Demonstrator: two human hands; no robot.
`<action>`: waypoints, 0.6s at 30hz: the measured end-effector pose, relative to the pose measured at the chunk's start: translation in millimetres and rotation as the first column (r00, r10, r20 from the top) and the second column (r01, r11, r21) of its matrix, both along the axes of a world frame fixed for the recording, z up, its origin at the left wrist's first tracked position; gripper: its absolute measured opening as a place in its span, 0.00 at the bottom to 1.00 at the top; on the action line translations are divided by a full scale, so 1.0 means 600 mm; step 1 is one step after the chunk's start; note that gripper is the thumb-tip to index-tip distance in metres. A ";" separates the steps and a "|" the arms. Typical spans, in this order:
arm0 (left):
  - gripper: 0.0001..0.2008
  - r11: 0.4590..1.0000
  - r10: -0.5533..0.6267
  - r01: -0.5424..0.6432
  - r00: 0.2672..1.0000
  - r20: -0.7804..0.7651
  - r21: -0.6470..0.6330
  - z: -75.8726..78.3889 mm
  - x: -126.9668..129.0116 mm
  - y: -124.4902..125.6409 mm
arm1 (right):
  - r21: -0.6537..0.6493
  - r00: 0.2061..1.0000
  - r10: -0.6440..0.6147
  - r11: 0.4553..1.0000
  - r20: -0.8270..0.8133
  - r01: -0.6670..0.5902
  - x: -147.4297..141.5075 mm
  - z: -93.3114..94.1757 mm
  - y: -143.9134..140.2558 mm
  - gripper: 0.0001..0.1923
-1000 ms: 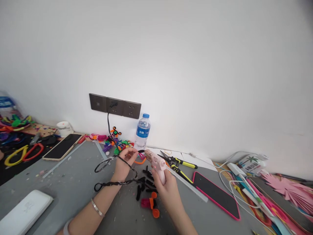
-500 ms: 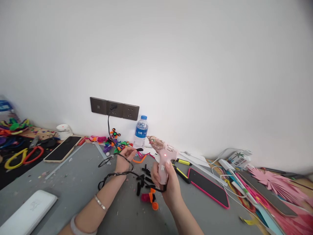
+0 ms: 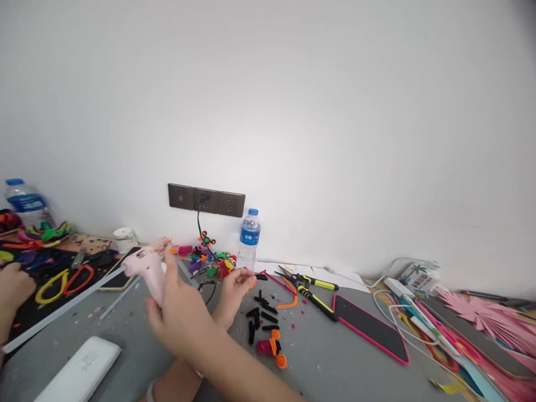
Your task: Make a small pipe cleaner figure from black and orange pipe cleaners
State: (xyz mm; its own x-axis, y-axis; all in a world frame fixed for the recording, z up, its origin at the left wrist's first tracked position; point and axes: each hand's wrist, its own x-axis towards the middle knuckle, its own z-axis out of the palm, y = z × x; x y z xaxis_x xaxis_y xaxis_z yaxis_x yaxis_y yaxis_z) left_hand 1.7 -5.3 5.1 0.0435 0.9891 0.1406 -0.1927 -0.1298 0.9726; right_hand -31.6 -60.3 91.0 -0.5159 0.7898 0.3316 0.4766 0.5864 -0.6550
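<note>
My right hand (image 3: pixel 180 312) grips a pale pink glue gun (image 3: pixel 151 276), crossing over my left forearm. A long translucent glue stick (image 3: pixel 62 310) runs out of its back towards the lower left. My left hand (image 3: pixel 231 293) pinches a short black pipe cleaner piece (image 3: pixel 261 277) near the bottle. A bit of orange shows at those fingertips; I cannot tell what it is. Below lie several black pipe cleaner pieces (image 3: pixel 256 315) and a magenta and orange pipe cleaner figure (image 3: pixel 264 347). The gun's cord is partly hidden behind my hands.
A water bottle (image 3: pixel 250 240) stands by the wall. Yellow-black pliers-like cutters (image 3: pixel 316 301) and a pink-edged phone (image 3: pixel 371 329) lie right. A white power bank (image 3: pixel 79 371) lies front left. Another person's hand (image 3: pixel 14 287) is at far left, near scissors (image 3: pixel 79 279).
My right hand has swung the glue gun from right to left, across my left arm. The view has shifted left, and another person's hand has come into view.
</note>
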 end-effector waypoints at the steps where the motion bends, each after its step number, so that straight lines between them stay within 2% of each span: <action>1: 0.11 1.000 -0.012 0.012 1.000 0.008 -0.022 0.005 -0.001 -0.002 | 0.031 0.997 0.017 0.999 0.076 -0.020 -0.016 -0.005 0.007 0.42; 3: 0.12 0.998 -0.027 0.027 1.000 0.013 -0.058 0.012 -0.002 -0.004 | 0.047 0.979 0.008 0.999 0.204 -0.018 -0.045 -0.020 0.024 0.43; 7: 0.13 0.995 -0.056 0.055 0.998 -0.007 -0.086 0.011 -0.006 0.001 | -0.069 0.924 -0.037 0.995 0.380 0.068 -0.084 -0.058 0.055 0.47; 10: 0.13 0.991 -0.093 0.089 0.995 -0.034 -0.104 0.004 -0.009 0.005 | -0.181 0.877 -0.020 0.976 0.480 0.121 -0.092 -0.079 0.055 0.50; 12: 0.13 0.984 -0.132 0.124 0.990 -0.056 -0.130 0.002 -0.010 0.006 | -0.193 0.865 -0.025 0.971 0.501 0.140 -0.088 -0.086 0.041 0.51; 15: 0.12 0.978 -0.170 0.157 0.982 -0.085 -0.140 0.006 -0.010 0.001 | -0.059 0.879 -0.091 0.989 0.469 0.134 -0.068 -0.086 0.013 0.43; 18: 0.11 0.984 -0.161 0.150 0.980 -0.120 -0.097 0.009 -0.010 -0.002 | 0.094 0.922 -0.150 0.988 0.357 0.124 -0.028 -0.074 -0.011 0.29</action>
State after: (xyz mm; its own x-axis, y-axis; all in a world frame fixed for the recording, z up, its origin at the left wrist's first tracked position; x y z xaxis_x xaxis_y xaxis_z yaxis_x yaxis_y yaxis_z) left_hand -4.2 -6.5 10.7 0.2100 0.9770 0.0374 -0.0778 -0.0214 0.9967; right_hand -48.3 -66.7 46.6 -0.4997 0.8432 0.1983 0.7524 0.5360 -0.3829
